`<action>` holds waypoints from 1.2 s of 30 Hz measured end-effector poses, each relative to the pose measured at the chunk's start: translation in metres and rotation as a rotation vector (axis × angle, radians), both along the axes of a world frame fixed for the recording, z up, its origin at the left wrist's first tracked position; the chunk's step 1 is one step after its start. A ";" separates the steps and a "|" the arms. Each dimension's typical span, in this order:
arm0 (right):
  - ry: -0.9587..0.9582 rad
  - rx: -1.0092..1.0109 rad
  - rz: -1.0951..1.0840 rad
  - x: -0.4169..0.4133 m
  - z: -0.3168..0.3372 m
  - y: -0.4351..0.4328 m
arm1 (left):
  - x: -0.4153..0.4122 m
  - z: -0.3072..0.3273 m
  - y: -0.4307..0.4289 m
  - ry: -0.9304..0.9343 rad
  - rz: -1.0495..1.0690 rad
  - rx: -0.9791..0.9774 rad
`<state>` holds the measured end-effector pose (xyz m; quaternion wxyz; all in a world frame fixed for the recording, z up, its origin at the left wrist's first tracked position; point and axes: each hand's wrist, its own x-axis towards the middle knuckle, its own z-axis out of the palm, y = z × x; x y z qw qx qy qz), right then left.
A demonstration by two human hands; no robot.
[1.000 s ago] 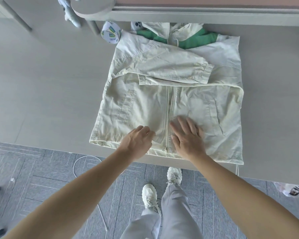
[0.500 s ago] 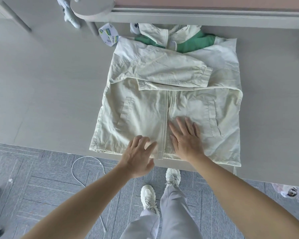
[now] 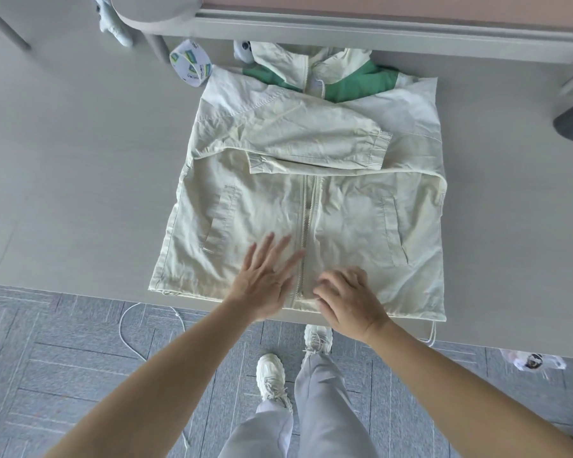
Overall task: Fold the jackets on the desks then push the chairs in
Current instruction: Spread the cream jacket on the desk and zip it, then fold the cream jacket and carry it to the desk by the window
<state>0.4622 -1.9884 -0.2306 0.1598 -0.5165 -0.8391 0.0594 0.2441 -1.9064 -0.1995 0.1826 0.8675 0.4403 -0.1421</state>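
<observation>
We look straight down on a cream jacket [image 3: 311, 206] laid front up on the grey worktop [image 3: 80, 160], occupying the centre and right of centre of the frame. Its hem runs along the worktop's near edge. The zipper [image 3: 306, 233] is closed and runs vertically down the middle of the garment. One sleeve [image 3: 295, 137] is folded horizontally across the chest, with its cuff towards the right. The second sleeve lies beneath it; only its cuff and lower edge show. A green lining [image 3: 354, 82] shows at the open collar, in the upper centre of the frame.

The left hand [image 3: 262, 289] lies flat on the cloth just left of the zipper, close to the hem. Its grip is spread, with the fingers straight and slightly blurred. The right hand [image 3: 348, 299] rests on the hem just right of the zipper, its fingers curled down onto the fabric. We cannot tell whether this grip pinches the cloth or merely presses it.

A printed roll of tape [image 3: 190, 66] stands just beside the jacket's upper left shoulder. A drawstring [image 3: 432, 335] hangs over the worktop edge at the hem's lower right corner. Below the worktop we see grey carpet floor [image 3: 63, 358], a white cable [image 3: 146, 325] looped on it, and the person's pale shoes [image 3: 272, 378].
</observation>
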 end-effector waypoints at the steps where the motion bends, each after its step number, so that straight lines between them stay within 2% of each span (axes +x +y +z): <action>1: 0.025 -0.004 0.007 -0.002 0.001 0.001 | 0.006 0.000 0.001 -0.024 0.000 -0.013; 7: 0.145 -0.084 -0.042 -0.011 0.014 -0.008 | 0.020 -0.005 0.007 0.030 0.093 -0.160; 13: 0.101 -0.208 -0.011 -0.023 0.008 -0.014 | 0.025 0.003 0.013 0.102 0.082 -0.257; 15: 0.111 -0.225 -0.029 -0.019 0.018 -0.008 | 0.029 0.005 0.010 0.114 0.069 -0.231; 19: 0.189 -0.187 -0.216 0.001 0.039 0.037 | 0.038 0.018 0.029 -0.035 0.107 -0.023; 21: 0.120 -0.206 -0.310 0.007 0.041 0.074 | 0.045 0.022 0.048 -0.082 0.103 0.074; 23: 0.030 -0.280 -0.327 0.008 0.039 0.108 | 0.054 0.024 0.067 -0.085 0.116 0.085; 29: -0.257 -0.538 -0.325 0.005 0.011 0.134 | 0.069 0.005 0.091 0.068 0.159 -0.111; 31: -0.210 -0.525 -0.283 0.008 0.014 0.133 | 0.068 0.010 0.093 0.085 0.138 -0.156; 34: 0.007 -0.332 -0.218 0.026 0.032 0.155 | 0.070 0.039 0.120 0.032 0.122 -0.135; 36: 0.106 -0.323 -0.308 0.037 0.053 0.182 | 0.072 0.055 0.150 -0.072 0.168 -0.062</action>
